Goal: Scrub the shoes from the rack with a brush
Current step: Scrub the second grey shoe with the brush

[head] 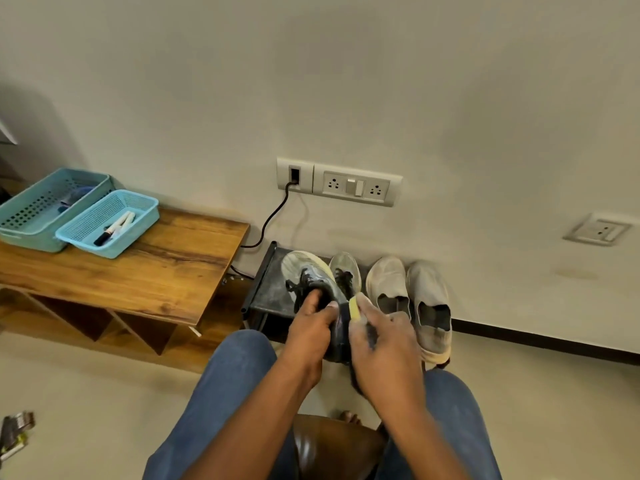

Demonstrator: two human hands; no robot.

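Item, centre of the frame: our left hand (310,327) grasps a grey laced sneaker (313,278) by its collar, toe pointing up toward the wall. Our right hand (381,344) grips a yellow-backed brush (355,308) laid against the shoe's heel side. Behind, a black rack (263,292) carries the matching sneaker (344,268) and a pair of pale slip-ons (410,292), side by side. Left of the frame: a wooden bench (166,268) with two blue baskets (107,221), the nearer one containing markers (116,227).
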